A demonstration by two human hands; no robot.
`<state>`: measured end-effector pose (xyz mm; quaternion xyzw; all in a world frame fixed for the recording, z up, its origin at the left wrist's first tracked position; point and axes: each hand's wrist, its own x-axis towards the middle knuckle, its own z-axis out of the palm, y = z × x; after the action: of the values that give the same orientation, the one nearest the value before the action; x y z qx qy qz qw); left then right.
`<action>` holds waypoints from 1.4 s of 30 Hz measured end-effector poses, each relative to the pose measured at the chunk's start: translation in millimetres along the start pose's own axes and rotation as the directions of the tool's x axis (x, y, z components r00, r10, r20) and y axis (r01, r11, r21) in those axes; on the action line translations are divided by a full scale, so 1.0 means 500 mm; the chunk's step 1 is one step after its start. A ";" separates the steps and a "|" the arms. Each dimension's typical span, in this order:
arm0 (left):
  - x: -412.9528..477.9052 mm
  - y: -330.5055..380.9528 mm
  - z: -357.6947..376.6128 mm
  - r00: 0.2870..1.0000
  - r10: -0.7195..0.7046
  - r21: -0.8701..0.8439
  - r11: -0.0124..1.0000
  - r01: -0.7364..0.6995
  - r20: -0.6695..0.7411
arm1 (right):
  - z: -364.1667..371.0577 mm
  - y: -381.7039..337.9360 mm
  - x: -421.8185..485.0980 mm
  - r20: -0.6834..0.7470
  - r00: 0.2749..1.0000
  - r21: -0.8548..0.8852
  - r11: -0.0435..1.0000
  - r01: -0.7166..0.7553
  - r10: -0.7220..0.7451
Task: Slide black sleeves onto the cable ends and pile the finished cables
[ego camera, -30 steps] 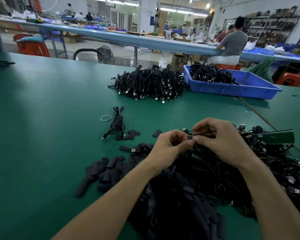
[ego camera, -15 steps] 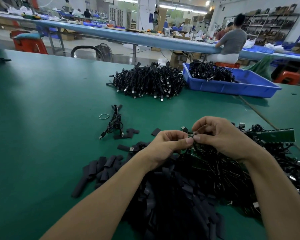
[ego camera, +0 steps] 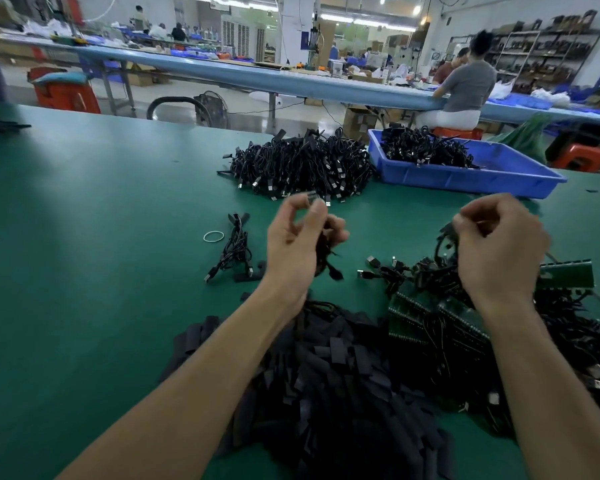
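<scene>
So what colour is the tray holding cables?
Blue; the tray shows best in the head view.

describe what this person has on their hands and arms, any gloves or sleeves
Nothing worn shows. The left hand and right hand are bare, with no gloves or rings visible. No watch or strap shows either, and the forearms run bare to the frame's edge, with no sleeves in view.

Setting: factory assembly hall, cable-finishing line. Evidence: broad green-covered desk [ego camera: 84,237] carrying a bulk heap of black cables [ego camera: 298,164]; blue plastic bin [ego camera: 465,176] holding more; long blue workbench [ego camera: 284,81] spanning the hall, worker [ego camera: 468,88] seated at it; red stools [ego camera: 63,95]; cardboard cartons [ego camera: 357,121] on the floor; stocked metal shelving [ego camera: 548,53] at the far wall; overhead strip lights [ego camera: 378,21].
</scene>
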<state>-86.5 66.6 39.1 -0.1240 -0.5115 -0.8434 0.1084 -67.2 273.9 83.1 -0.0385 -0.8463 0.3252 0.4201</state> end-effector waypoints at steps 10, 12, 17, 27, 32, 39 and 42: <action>-0.019 0.067 -0.086 0.929 0.274 0.896 0.301 -0.327 0.247 | 0.021 -0.088 -0.092 0.213 0.965 -0.313 0.924 0.219 -0.156; -0.035 0.053 -0.103 0.963 0.129 0.933 0.248 -0.262 0.236 | 0.031 -0.116 -0.124 0.282 0.921 -0.219 0.917 0.334 -0.268; -0.062 0.030 -0.114 0.970 -0.083 0.964 0.164 -0.211 0.227 | 0.060 -0.105 -0.177 0.705 0.704 -0.154 0.949 0.274 -0.089; -0.064 0.010 -0.125 0.963 -0.223 0.959 0.271 -0.086 0.149 | 0.084 -0.024 -0.191 0.863 0.496 -0.137 0.989 0.049 0.095; -0.061 -0.009 -0.140 0.952 -0.261 0.928 0.369 -0.053 0.158 | 0.080 -0.013 -0.200 0.870 0.480 -0.086 0.993 -0.076 0.112; -0.053 -0.022 -0.146 0.940 -0.289 0.896 0.443 -0.037 0.181 | 0.082 -0.007 -0.209 0.832 0.554 0.074 0.988 -0.136 0.014; -0.054 -0.023 -0.147 0.937 -0.289 0.894 0.445 -0.052 0.199 | 0.085 -0.004 -0.213 0.792 0.610 0.206 0.950 -0.235 -0.020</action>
<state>-71.9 7.9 -12.1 -0.1485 -0.8933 -0.4241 0.0119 -29.4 214.4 -7.4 0.1182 -0.8832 0.4538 -0.0122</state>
